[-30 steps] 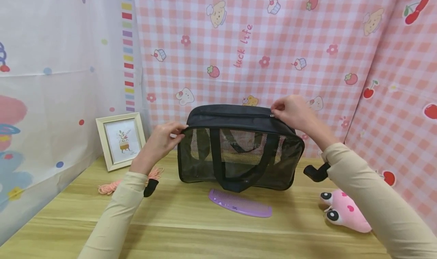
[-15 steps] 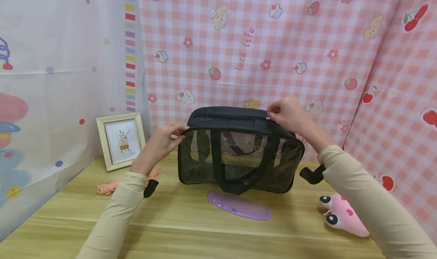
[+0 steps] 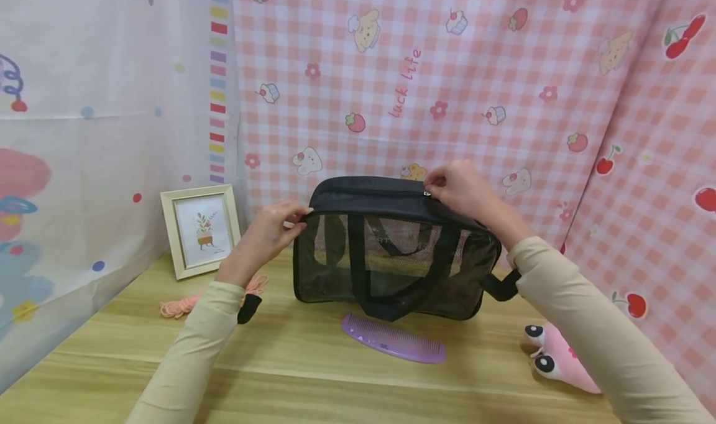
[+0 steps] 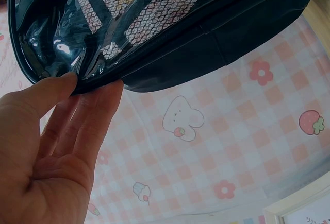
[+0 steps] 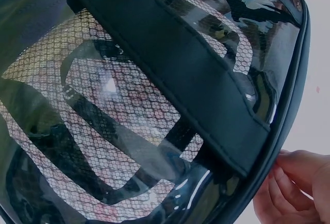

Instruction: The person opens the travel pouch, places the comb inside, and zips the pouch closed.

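- The purple comb (image 3: 394,339) lies on the desk (image 3: 313,380), just nearer than the black see-through bag (image 3: 399,250).
- The bag stands upright, a hand at each side.
- The left hand (image 3: 265,232) pinches its near left top edge between thumb and fingers; a firm hold there should brace it against tugging.
- Farther back, the right hand (image 3: 461,189) pinches the zipper slider (image 3: 427,193): best drawn steadily, level with the track, without lifting, lest the soft top buckle.
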A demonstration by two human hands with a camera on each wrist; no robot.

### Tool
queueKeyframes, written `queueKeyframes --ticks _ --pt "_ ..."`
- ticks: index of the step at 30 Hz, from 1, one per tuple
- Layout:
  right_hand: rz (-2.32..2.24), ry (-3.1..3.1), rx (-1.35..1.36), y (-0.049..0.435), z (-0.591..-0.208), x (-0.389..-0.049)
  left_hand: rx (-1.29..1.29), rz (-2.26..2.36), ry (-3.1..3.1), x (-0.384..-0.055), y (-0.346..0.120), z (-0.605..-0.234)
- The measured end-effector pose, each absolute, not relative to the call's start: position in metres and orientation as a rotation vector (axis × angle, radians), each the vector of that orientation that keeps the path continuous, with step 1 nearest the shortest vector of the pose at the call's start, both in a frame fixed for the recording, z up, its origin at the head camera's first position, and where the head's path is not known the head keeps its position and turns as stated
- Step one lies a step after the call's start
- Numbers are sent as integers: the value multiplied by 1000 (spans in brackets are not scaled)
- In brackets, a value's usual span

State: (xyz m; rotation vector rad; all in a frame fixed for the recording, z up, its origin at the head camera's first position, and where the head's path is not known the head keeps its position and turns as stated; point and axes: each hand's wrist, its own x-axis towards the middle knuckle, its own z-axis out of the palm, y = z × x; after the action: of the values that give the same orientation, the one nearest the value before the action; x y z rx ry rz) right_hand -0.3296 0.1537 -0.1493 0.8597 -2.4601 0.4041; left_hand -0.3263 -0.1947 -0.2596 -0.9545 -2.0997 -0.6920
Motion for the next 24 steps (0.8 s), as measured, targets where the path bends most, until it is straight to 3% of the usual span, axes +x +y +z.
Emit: queueKeyframes --ticks 12,24 --pt "429 -2480 848 154 -156 -327 -991 -628 -2073 -331 -189 -262" --pt "297 -2444 957 120 -143 -332 -954 -725 -2113 -326 -193 -261"
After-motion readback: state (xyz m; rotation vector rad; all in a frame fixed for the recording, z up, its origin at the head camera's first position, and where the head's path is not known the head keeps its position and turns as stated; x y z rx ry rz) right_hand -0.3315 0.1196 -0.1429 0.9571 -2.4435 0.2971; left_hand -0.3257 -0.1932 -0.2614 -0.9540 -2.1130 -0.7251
